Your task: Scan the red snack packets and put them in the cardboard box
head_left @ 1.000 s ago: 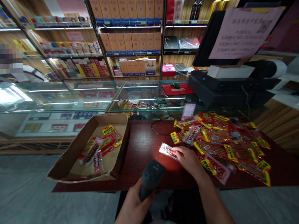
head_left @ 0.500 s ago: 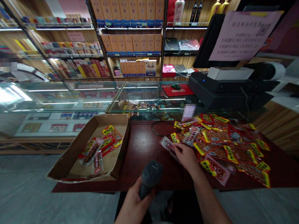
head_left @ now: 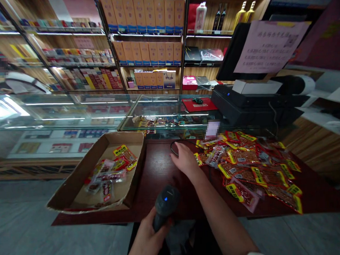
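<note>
While the left hand (head_left: 150, 233) grips a scanner (head_left: 167, 201), the right hand (head_left: 185, 160), seemingly empty, thumb spread from its fingers, could catch the cable loop (head_left: 171, 149) beside it and jostle the packets (head_left: 243, 157) heaped on the surface's (head_left: 156, 171) right.

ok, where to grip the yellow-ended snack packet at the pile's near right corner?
Probably pinch the snack packet by its yellow end, right hand coming from the table's near side: the packet lies flattish, and that end points out of the pile.
</note>
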A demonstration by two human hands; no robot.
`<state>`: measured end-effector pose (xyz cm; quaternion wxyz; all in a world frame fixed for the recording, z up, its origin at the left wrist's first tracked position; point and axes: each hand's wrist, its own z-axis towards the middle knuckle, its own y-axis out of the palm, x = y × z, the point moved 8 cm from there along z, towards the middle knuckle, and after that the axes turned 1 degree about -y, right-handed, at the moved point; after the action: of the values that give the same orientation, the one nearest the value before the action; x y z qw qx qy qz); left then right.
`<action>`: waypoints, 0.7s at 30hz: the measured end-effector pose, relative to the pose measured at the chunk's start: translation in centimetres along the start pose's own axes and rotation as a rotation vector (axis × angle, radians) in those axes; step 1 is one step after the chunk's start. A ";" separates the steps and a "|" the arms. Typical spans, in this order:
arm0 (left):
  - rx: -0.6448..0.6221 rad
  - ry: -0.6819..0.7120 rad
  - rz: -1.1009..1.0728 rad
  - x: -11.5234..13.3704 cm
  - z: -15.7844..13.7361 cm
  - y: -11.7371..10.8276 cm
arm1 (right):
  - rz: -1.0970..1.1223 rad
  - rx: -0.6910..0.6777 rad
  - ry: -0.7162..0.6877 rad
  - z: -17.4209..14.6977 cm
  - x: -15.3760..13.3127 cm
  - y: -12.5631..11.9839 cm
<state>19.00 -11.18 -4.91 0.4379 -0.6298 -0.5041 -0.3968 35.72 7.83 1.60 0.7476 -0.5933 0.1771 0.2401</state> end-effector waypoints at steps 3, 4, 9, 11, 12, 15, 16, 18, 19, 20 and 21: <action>-0.012 -0.001 0.001 0.2 0.3 -0.1 | -0.156 0.102 0.190 -2.1 6.3 -1.4; -0.020 0.002 0.002 0.3 0.4 0.1 | -0.193 0.128 0.231 -2.8 7.8 -1.7; -0.051 0.006 0.007 0.8 0.5 1.0 | -0.243 0.172 0.249 -4.7 11.0 -1.7; -0.052 0.003 0.008 0.8 0.4 1.2 | -0.208 0.178 0.213 -5.2 11.0 -1.4; -0.052 0.001 0.006 0.8 0.3 1.3 | -0.181 0.181 0.196 -5.4 10.9 -1.3; -0.053 -0.004 -0.009 0.7 0.1 1.3 | -0.069 0.215 0.195 -6.6 10.8 -1.7; -0.051 -0.004 -0.011 0.7 0.1 1.2 | -0.026 0.241 0.216 -7.1 11.0 -2.1; -0.053 -0.003 0.002 0.7 0.2 1.1 | 0.064 0.313 0.271 -8.2 11.7 -3.2; -0.054 0.001 0.015 0.8 0.3 1.1 | 0.109 0.352 0.295 -8.7 12.0 -3.8; -0.056 0.005 0.030 0.8 0.4 1.0 | 0.142 0.388 0.310 -9.1 12.3 -4.3; -0.055 0.010 0.042 0.9 0.4 1.0 | 0.192 0.421 0.323 -9.5 12.6 -4.7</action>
<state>20.15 -10.62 -4.32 0.4311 -0.6502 -0.4776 -0.4042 48.99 -0.35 -3.77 0.7904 -0.4359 0.3953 0.1702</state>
